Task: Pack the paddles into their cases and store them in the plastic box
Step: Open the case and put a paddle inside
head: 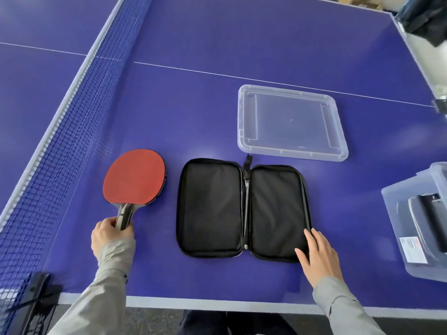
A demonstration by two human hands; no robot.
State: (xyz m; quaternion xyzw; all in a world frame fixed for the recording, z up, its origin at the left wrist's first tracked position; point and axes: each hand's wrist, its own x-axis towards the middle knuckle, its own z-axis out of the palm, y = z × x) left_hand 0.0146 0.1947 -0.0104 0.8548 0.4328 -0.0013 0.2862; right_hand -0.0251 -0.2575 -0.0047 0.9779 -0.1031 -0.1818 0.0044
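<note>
A red-faced paddle (134, 177) lies flat on the blue table, left of a black case (243, 209) that is unzipped and spread open, both halves empty. My left hand (111, 234) grips the paddle's dark handle. My right hand (319, 257) rests flat, fingers apart, on the case's near right corner. A clear plastic box (411, 238) stands at the right edge with a dark case inside it. Its clear lid (291, 123) lies flat beyond the open case.
The blue net (60, 141) runs diagonally along the left, with its black clamp (36, 293) at the near left corner. The table's white front edge (217, 304) is close to me. Dark clutter (425, 18) sits beyond the far right corner.
</note>
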